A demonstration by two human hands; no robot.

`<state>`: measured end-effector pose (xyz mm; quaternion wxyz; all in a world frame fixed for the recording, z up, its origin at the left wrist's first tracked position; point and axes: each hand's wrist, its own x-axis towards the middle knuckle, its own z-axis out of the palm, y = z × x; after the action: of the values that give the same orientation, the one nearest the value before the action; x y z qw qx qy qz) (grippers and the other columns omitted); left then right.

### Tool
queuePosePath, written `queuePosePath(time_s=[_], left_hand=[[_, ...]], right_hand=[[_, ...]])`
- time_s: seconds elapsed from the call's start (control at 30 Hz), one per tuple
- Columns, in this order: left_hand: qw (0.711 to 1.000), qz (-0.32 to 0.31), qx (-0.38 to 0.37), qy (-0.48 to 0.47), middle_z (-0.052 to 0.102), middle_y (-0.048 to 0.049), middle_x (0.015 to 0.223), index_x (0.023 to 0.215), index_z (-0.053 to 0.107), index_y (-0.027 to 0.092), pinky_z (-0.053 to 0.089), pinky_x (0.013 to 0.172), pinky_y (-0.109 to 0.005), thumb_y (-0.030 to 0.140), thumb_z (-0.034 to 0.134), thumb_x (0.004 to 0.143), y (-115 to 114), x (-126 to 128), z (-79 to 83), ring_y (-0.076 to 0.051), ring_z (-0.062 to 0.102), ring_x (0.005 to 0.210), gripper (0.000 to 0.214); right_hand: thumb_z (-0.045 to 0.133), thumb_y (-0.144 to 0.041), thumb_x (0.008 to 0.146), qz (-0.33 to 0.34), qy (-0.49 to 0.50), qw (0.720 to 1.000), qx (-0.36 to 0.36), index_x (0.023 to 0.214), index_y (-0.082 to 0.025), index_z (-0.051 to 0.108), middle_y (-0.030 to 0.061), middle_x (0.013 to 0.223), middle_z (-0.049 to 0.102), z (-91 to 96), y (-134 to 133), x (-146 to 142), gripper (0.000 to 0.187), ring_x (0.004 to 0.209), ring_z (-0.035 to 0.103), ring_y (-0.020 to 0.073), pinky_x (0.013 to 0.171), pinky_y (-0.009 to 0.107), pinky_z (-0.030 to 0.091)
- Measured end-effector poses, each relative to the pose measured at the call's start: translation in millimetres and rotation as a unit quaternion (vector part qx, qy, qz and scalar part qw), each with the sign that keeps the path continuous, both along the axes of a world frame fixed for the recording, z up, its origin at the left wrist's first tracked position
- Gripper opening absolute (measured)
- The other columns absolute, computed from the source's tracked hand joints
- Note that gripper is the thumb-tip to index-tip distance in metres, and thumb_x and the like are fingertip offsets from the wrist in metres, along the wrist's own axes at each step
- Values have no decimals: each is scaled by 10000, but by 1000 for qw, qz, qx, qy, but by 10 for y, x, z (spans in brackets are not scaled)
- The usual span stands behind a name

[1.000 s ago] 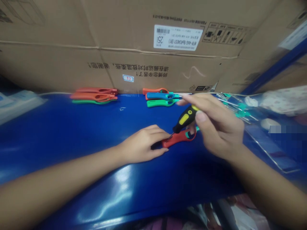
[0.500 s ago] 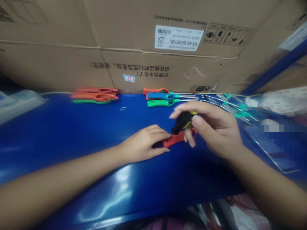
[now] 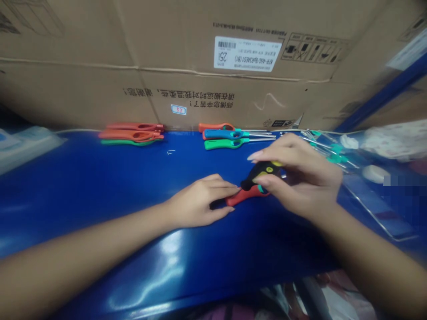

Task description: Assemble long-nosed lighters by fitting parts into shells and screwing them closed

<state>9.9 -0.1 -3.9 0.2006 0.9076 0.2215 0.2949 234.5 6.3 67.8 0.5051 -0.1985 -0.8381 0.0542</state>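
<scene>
My left hand (image 3: 198, 200) pinches the near end of a red gas lighter (image 3: 246, 195) between thumb and fingers, holding it against the blue table. A bit of teal shows at the lighter's other end, which my right hand partly covers. In my right hand (image 3: 308, 180) is a stubby black and yellow screwdriver (image 3: 254, 175), gripped between thumb and fingers. It slants down to the left over the lighter, its tip close to my left fingertips. Whether the tip sits in a screw is too small to tell.
Against the cardboard box (image 3: 187, 44) lie red and green lighter shells (image 3: 131, 134) on the left and blue, green and orange lighters (image 3: 223, 134) in the middle. Metal lighter rods with teal parts (image 3: 336, 153) lie on the right. A clear tray (image 3: 380, 209) stands nearby.
My right hand has shifted slightly right and turned about the screwdriver, its fingers curling differently. The teal part of the lighter now shows. My left hand and the lighter stay nearly still.
</scene>
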Motion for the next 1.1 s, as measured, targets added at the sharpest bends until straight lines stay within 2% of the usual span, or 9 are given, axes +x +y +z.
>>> queuePosePath(time_s=[0.1,0.2,0.27,0.43,0.57,0.63,0.8,0.97,1.1], left_hand=[[1000,0,-4,-1,745,-80,1090,1191,677,159,519,897,-366,250,651,928,2,1,-4,-212,626,979,279],[1000,4,-6,4,744,-75,1045,1173,680,154,521,880,-363,258,648,931,0,4,4,-211,626,946,265],[1000,6,-7,3,741,-71,1012,1142,688,157,520,874,-354,251,648,930,-3,5,9,-206,631,936,236],[1000,4,-11,1,744,-67,1037,1155,690,173,517,875,-350,251,660,924,-2,6,13,-199,630,943,246],[1000,6,-17,10,747,-61,1020,1156,683,157,515,865,-353,261,654,930,-3,5,20,-203,624,930,251],[1000,8,-18,10,747,-61,1013,1135,688,161,515,872,-356,270,650,933,-5,7,20,-206,629,935,233],[1000,7,-15,-2,747,-78,1086,1179,672,161,514,911,-372,279,640,938,-7,12,17,-215,648,978,271],[1000,9,-13,-4,747,-80,1002,1138,689,143,525,862,-359,275,640,933,-11,14,38,-206,645,920,248],[1000,7,-10,-6,747,-67,979,1118,695,157,527,837,-347,261,641,933,-9,13,43,-194,638,888,219]], right_hand=[[662,-281,925,-12,-33,999,39,1198,-242,697,52,924,727,15,-24,-11,278,794,646,192,683,331,560],[462,-232,1018,48,-56,994,-86,1405,-260,548,74,1143,709,-6,-46,-26,397,901,680,193,727,349,584],[513,-244,1003,68,-33,989,-125,1374,-281,567,58,1099,717,-38,-36,-40,377,851,679,184,678,335,584],[722,-291,882,29,28,999,19,1174,-266,699,40,882,731,-97,9,-48,295,722,626,196,625,352,549],[469,-251,1025,105,0,980,-170,1361,-283,586,50,1076,720,-70,-12,-25,357,611,613,120,552,294,543],[495,-257,1018,131,3,968,-214,1345,-292,594,40,1068,723,-56,-7,-24,343,619,621,115,534,272,539],[746,-264,857,40,51,996,-56,1124,-280,729,27,913,728,-78,47,-33,268,763,639,182,691,340,573],[485,-300,1021,92,-1,979,-181,1388,-307,571,56,1092,723,-71,43,-23,377,661,615,138,584,309,558],[701,-300,902,60,9,995,-79,1184,-303,704,37,915,722,-23,35,-29,282,773,634,184,660,337,571]])
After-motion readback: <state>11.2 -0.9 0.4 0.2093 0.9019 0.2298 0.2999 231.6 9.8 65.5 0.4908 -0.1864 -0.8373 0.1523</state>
